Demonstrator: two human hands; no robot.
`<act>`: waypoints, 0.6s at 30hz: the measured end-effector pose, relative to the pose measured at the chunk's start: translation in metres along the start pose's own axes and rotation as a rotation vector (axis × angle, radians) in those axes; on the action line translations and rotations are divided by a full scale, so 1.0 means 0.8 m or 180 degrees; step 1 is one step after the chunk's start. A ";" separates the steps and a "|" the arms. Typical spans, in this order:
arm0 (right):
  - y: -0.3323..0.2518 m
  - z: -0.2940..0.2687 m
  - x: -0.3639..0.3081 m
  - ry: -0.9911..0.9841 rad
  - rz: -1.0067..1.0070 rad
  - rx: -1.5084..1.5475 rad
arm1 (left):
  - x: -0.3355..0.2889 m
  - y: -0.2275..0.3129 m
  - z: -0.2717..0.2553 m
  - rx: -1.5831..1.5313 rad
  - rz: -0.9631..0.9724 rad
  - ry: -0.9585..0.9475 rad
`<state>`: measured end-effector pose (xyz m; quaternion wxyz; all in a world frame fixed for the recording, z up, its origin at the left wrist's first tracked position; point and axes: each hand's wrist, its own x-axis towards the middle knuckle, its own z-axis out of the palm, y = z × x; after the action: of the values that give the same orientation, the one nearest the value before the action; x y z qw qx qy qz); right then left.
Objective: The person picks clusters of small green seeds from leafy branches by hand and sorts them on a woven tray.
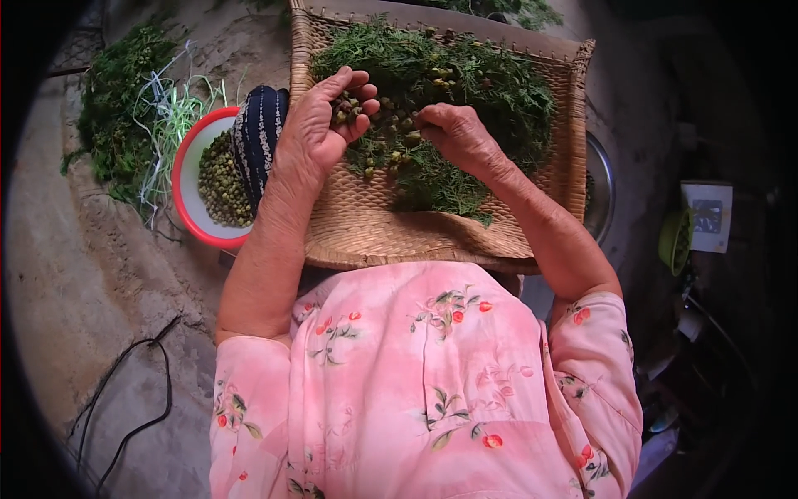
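We judge the small, round, green-brown pods light, firm and best pinched mid-side; our left hand cups several, our right hand presses fingertips together, contents unclear.

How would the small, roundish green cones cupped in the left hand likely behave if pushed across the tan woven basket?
The cones would probably roll unevenly, being roundish but bumpy. They seem light, several resting in the loosely cupped left hand. The basket might slow them with its ridged weave.
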<state>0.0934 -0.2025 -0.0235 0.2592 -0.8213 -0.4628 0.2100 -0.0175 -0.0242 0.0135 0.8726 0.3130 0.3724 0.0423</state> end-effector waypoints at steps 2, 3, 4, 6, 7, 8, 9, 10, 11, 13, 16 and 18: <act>-0.004 0.006 -0.009 -0.0122 -0.0250 0.0068 | 0.000 0.001 0.001 0.0052 0.0007 0.0042; -0.006 0.013 -0.011 -0.0234 -0.0258 -0.0146 | 0.000 0.001 0.002 0.0059 0.0013 0.0041; -0.012 0.016 -0.014 -0.0278 -0.0260 -0.0229 | 0.000 0.001 0.003 0.0066 0.0021 0.0044; -0.017 0.027 -0.017 -0.0401 -0.0234 -0.0508 | 0.001 0.000 0.002 0.0086 0.0012 0.0029; -0.013 0.030 -0.018 -0.0399 -0.0237 -0.0506 | 0.001 0.000 0.002 0.0102 0.0003 0.0011; -0.009 0.032 -0.018 -0.0479 -0.0195 -0.0649 | 0.001 -0.001 0.002 0.0103 0.0006 0.0010; -0.007 0.032 -0.018 -0.0556 -0.0152 -0.0794 | 0.002 -0.001 0.002 0.0132 0.0006 0.0004; -0.011 0.026 -0.016 -0.0632 0.0018 -0.0890 | 0.001 -0.002 0.002 0.0153 0.0007 0.0009; -0.015 0.019 -0.014 -0.0636 0.0013 -0.0891 | 0.001 -0.002 0.002 0.0148 0.0010 0.0013; -0.022 0.002 -0.010 -0.0502 0.0233 -0.0734 | -0.001 -0.002 0.003 0.0351 0.0005 0.0116; -0.021 -0.010 -0.005 0.0175 0.0091 0.0077 | -0.004 -0.004 0.005 0.0594 -0.0009 -0.0009; -0.025 -0.013 -0.005 0.0452 -0.0118 0.0324 | -0.002 -0.008 0.006 0.0848 -0.0115 -0.0183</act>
<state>0.0847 -0.1995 -0.0028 0.3366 -0.8111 -0.4472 0.1697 -0.0162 -0.0325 0.0132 0.8342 0.4205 0.3552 -0.0323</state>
